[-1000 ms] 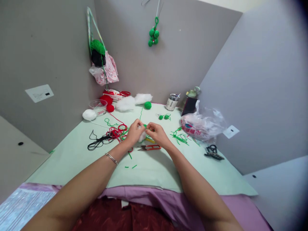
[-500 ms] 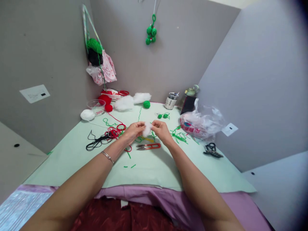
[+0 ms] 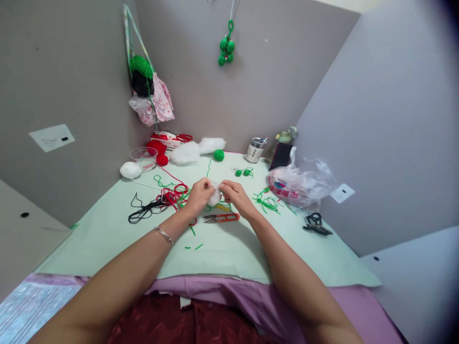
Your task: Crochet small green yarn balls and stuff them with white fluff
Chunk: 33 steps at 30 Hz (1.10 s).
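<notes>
**Above the table (image 3: pixel 229 263), pinched fluff (image 3: pixel 214 198)**

The left hand (image 3: pixel 199 196) and right hand (image 3: pixel 236 196) nearly meet, fingertips drawn narrow, holding the white fluff between them. Snips (image 3: pixel 227 218) lie just nearer the body; green scraps (image 3: pixel 199 247) lie nearer still.

Only bit of text I can properly read is on the plastic bag (image 3: pixel 303 184), off to the right of the right hand (image 3: pixel 235 195): big red characters, the last two being 超市, with a blue and pink logo above. The ones before are too crumpled. The tin (image 3: pixel 254 152) behind that hand has dark lettering running up its label, but it's too blurry for me. Beyond the left hand (image 3: pixel 199 195), further left, the red-and-white box (image 3: pixel 165 139) and clear tub (image 3: pixel 146 164) carry tiny print, also unreadable. Same for the white card (image 3: pixel 50 139) on the wall, way out left.
</notes>
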Tool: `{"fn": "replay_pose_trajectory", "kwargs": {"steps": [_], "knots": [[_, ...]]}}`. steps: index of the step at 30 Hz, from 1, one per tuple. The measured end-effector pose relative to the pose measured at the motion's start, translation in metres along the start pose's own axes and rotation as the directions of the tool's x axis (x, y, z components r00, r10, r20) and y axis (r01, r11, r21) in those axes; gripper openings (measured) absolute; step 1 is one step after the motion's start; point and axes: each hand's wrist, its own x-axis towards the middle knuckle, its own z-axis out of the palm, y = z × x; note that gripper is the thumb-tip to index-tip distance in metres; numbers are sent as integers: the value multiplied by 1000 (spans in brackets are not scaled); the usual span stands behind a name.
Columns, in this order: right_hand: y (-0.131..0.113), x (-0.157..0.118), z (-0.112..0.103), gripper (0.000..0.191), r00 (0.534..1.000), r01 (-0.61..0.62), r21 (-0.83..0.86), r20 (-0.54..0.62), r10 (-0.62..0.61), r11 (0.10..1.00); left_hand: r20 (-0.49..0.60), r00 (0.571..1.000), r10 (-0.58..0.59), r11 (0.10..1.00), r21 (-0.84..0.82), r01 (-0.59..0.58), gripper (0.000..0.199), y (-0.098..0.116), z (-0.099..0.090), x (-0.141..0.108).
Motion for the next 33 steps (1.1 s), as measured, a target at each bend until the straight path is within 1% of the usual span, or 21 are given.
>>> {"fn": "replay_pose_trajectory", "kwargs": {"steps": [2,5,6,8,10,12,15,17,20,22,26,28,29,31,33], "knots": [[0,1,5,31,1000,-5,10,-12,6,1000,-52,997,58,998,-3,-58,34,0,1,-2],[2,3,9,28,998,-24,14,-54,25,1000,-103,985,139,989,-36,-144,20,4,3,-7],[4,4,9,26,997,-31,16,-74,32,999,-109,981,161,985,-51,-167,18,7,4,-9],[8,7,6,22,992,-39,18,-118,41,999,-94,978,188,977,-84,-196,22,13,7,-13],[10,8,3,20,987,-40,18,-155,42,999,-44,981,190,974,-119,-194,23,19,8,-16],[12,9,0,18,984,-39,14,-176,41,999,15,986,167,975,-153,-163,22,24,8,-18],[12,9,-3,18,985,-39,2,-168,38,999,73,990,124,977,-181,-109,34,26,7,-17],[11,8,-5,19,989,-35,-11,-145,33,999,82,991,110,980,-177,-94,37,24,6,-15],[6,4,-7,17,995,-20,-34,-95,17,999,56,993,106,982,-163,-96,38,20,4,-12],[1,2,-7,15,998,-8,-52,-61,5,999,20,993,116,983,-142,-112,34,18,3,-10],[-8,-3,1,9,1000,13,-93,-24,-15,996,-101,981,165,982,-75,-173,22,17,2,-7],[-9,-3,6,7,999,12,-113,-38,-16,994,-146,974,174,982,-52,-183,21,16,3,-7],[-8,-2,7,7,998,4,-121,-55,-11,993,-152,974,170,983,-48,-179,20,16,4,-8],[-3,0,9,11,995,-26,-134,-98,13,991,-130,980,150,986,-56,-158,18,16,5,-9],[2,3,7,13,988,-59,-152,-152,35,987,-82,988,128,988,-80,-135,16,17,7,-11]]}}
